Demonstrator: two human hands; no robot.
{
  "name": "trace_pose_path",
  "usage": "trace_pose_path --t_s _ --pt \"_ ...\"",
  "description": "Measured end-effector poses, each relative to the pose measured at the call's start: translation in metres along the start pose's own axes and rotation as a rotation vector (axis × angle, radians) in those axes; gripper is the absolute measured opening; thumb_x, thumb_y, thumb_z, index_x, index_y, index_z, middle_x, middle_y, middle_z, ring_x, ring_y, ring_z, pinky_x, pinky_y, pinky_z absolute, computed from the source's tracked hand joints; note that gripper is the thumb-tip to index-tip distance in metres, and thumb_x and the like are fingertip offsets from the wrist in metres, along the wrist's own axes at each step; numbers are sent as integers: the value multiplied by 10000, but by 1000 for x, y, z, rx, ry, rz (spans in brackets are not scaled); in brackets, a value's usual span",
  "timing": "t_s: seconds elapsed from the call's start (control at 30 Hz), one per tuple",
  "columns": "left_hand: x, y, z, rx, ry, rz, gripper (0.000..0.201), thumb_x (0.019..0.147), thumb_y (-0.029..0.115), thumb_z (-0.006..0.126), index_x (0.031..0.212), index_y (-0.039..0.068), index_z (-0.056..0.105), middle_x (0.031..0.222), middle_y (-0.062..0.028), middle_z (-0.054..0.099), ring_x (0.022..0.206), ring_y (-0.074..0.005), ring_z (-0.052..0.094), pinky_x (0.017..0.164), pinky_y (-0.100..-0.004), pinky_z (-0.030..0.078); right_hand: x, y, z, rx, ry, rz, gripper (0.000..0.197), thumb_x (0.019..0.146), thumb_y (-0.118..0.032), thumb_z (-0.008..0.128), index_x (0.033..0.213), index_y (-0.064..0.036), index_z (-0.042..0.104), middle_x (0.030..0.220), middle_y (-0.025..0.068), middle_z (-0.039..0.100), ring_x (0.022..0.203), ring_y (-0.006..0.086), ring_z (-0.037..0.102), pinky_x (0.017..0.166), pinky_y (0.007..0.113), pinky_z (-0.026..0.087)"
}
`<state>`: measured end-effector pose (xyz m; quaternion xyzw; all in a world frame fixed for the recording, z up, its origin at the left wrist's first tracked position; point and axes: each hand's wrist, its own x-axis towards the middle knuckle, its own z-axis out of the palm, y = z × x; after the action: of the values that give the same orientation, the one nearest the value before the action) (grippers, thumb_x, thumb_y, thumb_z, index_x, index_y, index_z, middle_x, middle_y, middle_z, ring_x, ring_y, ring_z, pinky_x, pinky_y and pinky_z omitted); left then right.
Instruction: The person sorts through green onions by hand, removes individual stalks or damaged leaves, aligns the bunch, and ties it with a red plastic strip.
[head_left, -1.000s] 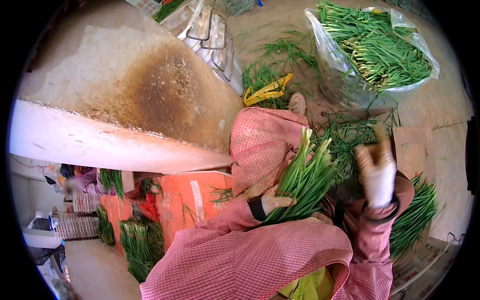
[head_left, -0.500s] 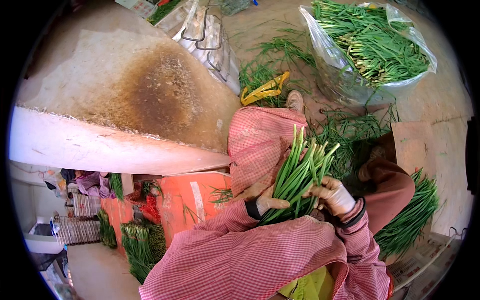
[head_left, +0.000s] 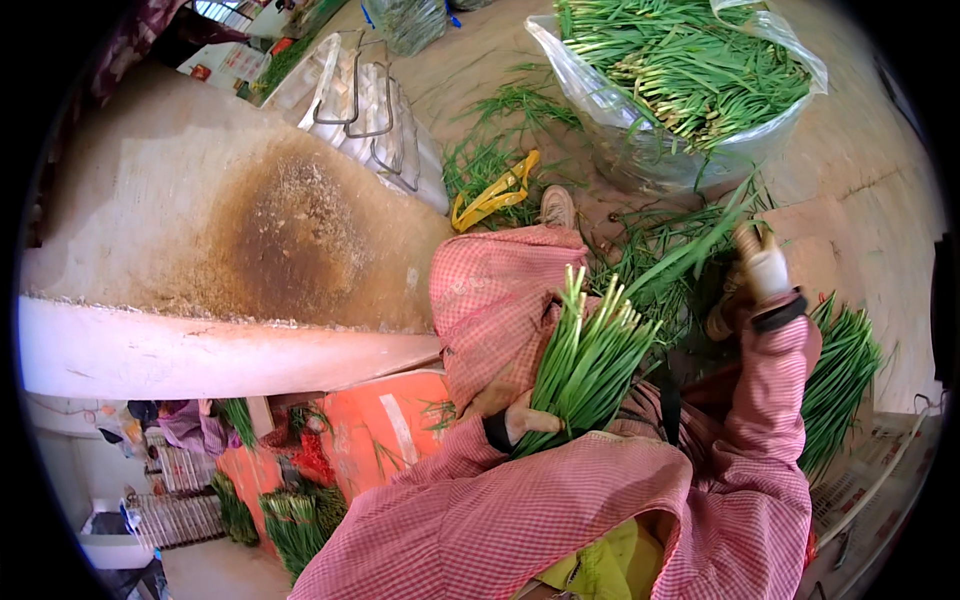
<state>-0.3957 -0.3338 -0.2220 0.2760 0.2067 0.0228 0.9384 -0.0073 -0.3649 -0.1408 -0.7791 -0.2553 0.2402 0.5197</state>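
My left hand (head_left: 528, 420) is closed round a bunch of garlic chives (head_left: 592, 370) held over my lap, pale cut ends pointing up and away from me. Stretched out to the right is my right hand (head_left: 765, 268), its fingers smeared by motion. Loose green blades (head_left: 700, 248) streak just left of those fingers; whether the hand still grips any of them is unclear. Beneath, trimmed leaves (head_left: 645, 235) litter the floor around my shoe (head_left: 558, 207). A second pile of chives (head_left: 838, 385) lies by my right side.
A big clear plastic bag (head_left: 665, 165) full of chives stands ahead on the right. To the left is a stained pale slab (head_left: 130, 200). A yellow strap (head_left: 495, 195) lies near white bundles with metal handles (head_left: 375, 125). Tied chive bunches (head_left: 295, 525) rest beside an orange surface (head_left: 375, 415).
My right hand has left the bunch and swung out to the right, with loose blades now beside it. The left hand keeps hold of the chives. The view has shifted slightly.
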Motion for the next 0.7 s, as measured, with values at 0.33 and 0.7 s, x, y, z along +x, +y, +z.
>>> trace_pose_path --t_s 0.33,0.7 --pt "-10 54 63 90 114 -37 588 688 7 561 1240 20 358 1171 -102 486 1078 -205 466 920 -317 356 -149 25 92 1186 -879 502 795 752 -615 437 1294 -61 258 1277 121 360 1123 259 408 951 414 319" --pt "8 88 70 474 81 349 962 608 214 739 1342 61 136 1355 -78 245 1226 -207 279 1002 -345 218 -116 -26 132 1578 -975 431 606 816 -524 427 1235 -89 382 1166 101 484 987 227 518 859 368 429"
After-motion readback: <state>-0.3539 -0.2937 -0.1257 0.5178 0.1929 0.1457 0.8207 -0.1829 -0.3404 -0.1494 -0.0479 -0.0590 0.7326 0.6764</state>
